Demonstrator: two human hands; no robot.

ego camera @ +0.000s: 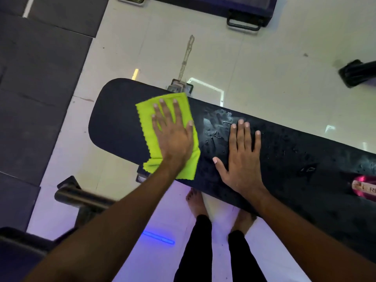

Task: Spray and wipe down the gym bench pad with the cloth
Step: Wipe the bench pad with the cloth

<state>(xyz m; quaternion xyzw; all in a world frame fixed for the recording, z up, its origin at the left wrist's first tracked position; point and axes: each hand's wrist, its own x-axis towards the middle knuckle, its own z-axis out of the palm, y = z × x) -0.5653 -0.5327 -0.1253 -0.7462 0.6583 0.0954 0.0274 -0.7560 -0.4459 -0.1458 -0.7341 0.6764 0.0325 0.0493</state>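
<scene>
The black gym bench pad [116, 123] runs from centre left to the right edge. A lime-green cloth [146, 119] lies flat on its left part, and my left hand [173, 131] presses down on it with fingers spread. My right hand [242, 155] rests flat on the bare pad just to the right, fingers apart, holding nothing. Wet spray droplets [217, 123] glisten on the pad between and beyond the hands. A pink spray bottle [364, 189] lies on the pad at the right edge, partly cut off.
The bench's metal frame [179, 86] shows behind the pad. Another bench's steel bar [81, 198] stands at lower left. Dark floor mats [40, 78] cover the left. My bare feet [196, 204] stand on pale tiles under the pad. A black stand [244, 21] sits far back.
</scene>
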